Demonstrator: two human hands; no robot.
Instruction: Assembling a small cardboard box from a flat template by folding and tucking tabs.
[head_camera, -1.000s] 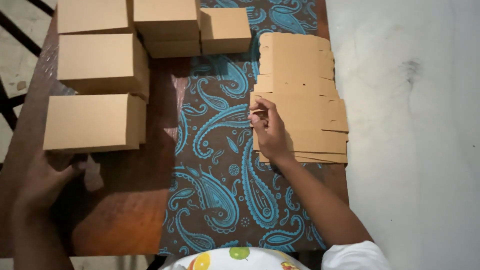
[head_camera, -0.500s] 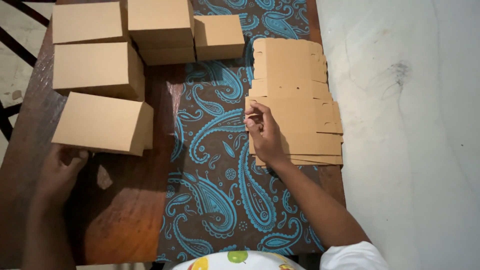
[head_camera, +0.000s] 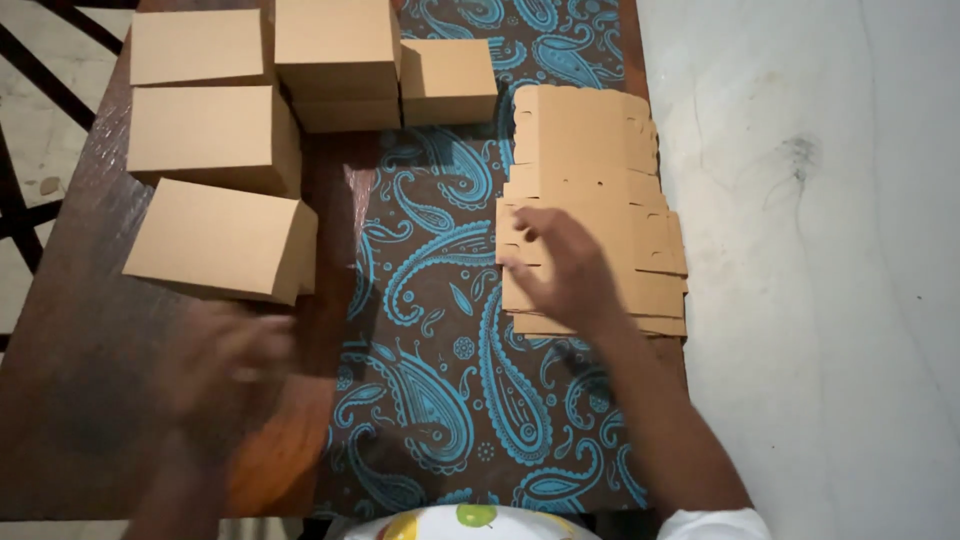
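The stack of flat cardboard blanks lies on the right side of the counter, over a paisley cloth. The right hand rests on the stack's near end, fingers spread flat, gripping nothing. The left hand is blurred; whether its grip is open cannot be told. Just beyond it sits a folded box, with more boxes behind.

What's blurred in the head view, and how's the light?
Head view: left hand is heavily motion-smeared, so its fingers can't be made out; right hand on the flat stack is mildly soft; boxes and cloth are sharp. The light is dim and even, with a faint sheen on the table.
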